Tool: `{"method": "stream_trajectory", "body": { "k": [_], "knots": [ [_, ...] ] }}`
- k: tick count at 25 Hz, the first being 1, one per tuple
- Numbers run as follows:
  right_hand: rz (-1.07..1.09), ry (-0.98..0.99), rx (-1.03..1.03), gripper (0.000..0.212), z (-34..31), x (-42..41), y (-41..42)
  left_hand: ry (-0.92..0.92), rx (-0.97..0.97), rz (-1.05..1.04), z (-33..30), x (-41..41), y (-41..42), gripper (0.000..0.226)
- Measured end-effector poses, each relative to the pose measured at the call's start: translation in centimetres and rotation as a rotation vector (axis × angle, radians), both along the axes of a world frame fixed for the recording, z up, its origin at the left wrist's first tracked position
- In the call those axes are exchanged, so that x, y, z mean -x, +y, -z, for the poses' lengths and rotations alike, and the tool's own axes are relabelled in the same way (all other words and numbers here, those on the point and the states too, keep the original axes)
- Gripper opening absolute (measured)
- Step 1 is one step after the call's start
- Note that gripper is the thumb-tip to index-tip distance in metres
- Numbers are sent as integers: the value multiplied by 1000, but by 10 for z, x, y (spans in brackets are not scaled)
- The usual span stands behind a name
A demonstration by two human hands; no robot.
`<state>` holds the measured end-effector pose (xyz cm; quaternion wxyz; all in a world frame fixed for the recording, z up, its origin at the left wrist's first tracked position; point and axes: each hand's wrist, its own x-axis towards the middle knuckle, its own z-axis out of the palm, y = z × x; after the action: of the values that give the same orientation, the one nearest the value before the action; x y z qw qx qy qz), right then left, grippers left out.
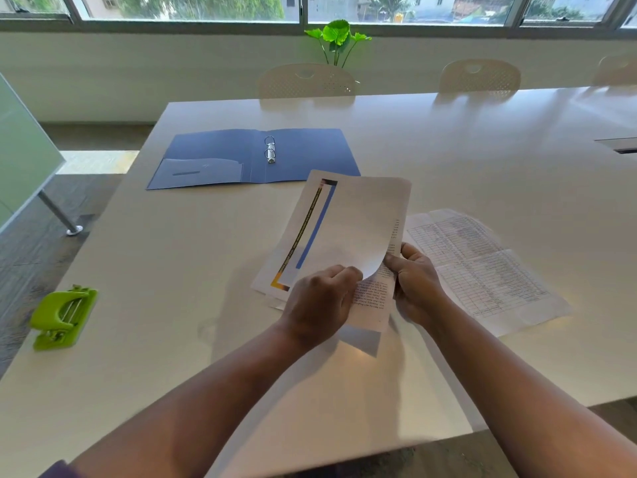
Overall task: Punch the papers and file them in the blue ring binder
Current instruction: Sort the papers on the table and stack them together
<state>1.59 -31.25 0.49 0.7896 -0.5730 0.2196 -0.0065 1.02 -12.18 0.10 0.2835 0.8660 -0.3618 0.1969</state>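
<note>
The blue ring binder (220, 157) lies open and flat at the far left of the white table (206, 339), its two metal rings (270, 150) closed and bare. A small stack of printed papers (358, 219) is lifted above the table's middle. My left hand (319, 305) grips the near edge of the top sheet, which is curled over. My right hand (415, 284) pinches the sheets just to the right. Under them lies a page with a blue and yellow stripe. A table-printed sheet (482, 267) rests flat on the right. The green hole punch (63, 317) sits by the left edge.
Two cream chairs (306, 81) (479, 75) stand behind the far table edge, with a green plant (336, 37) at the windowsill. A glass panel on a metal leg (57, 212) stands to the left. A cable slot (620, 146) is cut into the table at far right.
</note>
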Motion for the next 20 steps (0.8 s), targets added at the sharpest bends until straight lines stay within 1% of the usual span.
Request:
{"method": "stream_trajectory", "body": {
  "k": [2,4,6,7,9,10,13,15,16,17,18,20],
  "knots": [
    [-21,-27,-48,25,1,1,-3,6,8,-14,1,1,-3,14],
    [-42,-61,-101,27,2,2,-6,8,9,-10,4,3,-6,13],
    [-55,-88,-121,28,2,4,-7,38,27,-5,7,7,-8,19],
    [-56,-92,-119,28,2,4,-8,57,28,-2,8,9,-8,25],
    [-54,-79,-96,26,3,5,-8,80,-18,-4,9,14,-10,37],
    [-57,-65,-80,24,3,4,-7,84,-48,-10,9,15,-10,38],
    [-115,-34,2,25,2,3,-6,114,-124,20,11,14,-10,31],
    [-158,1,91,26,1,0,-5,229,-161,100,14,16,-12,41],
    [-161,21,130,28,1,-1,-5,324,-139,120,13,16,-10,49],
    [-159,29,150,31,1,-2,-4,429,-74,129,10,16,-7,53],
    [-154,18,151,33,1,-2,-3,470,29,92,7,12,-2,55],
    [-145,-54,113,35,1,-1,-2,338,230,-153,1,-7,10,61]
  ]
}}
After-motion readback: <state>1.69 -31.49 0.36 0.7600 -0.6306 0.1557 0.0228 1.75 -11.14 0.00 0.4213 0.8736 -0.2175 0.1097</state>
